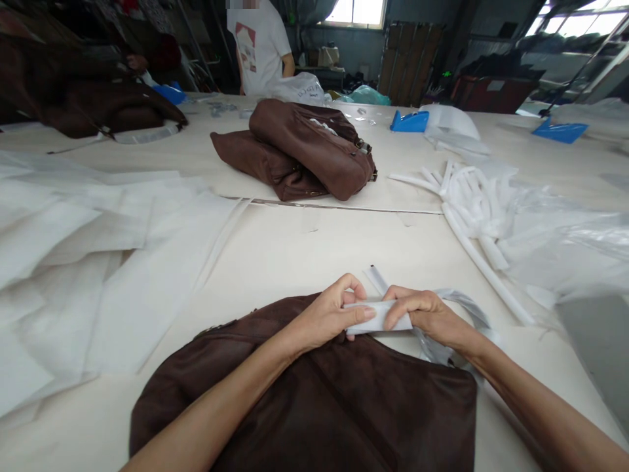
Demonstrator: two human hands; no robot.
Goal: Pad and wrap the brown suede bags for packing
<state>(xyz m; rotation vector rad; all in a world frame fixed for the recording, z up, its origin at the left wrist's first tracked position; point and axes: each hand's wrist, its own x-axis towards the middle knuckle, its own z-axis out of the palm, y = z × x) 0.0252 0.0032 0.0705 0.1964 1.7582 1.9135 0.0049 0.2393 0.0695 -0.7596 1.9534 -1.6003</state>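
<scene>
A dark brown bag [314, 406] lies on the table right in front of me. Over its top edge, a flat strip of white wrapping [386, 316] is pinched between both hands. My left hand [339, 311] closes on the strip's left end, thumb on top. On its right end, the fingers of my right hand [427, 314] are wrapped around it. A whitish wrapped strap [464, 305] loops out behind my right hand and comes down to the bag's right corner. Past the strip, a narrow pale end with a dark tip [376, 278] sticks up.
White sheets [98, 262] are spread at the left. More brown bags [309, 147] lie farther back. White foam tubes [476, 196] and clear plastic bags [565, 236] cover the right side. Blue tape dispensers [410, 122] stand behind. A person in a white shirt [260, 46] is across the table.
</scene>
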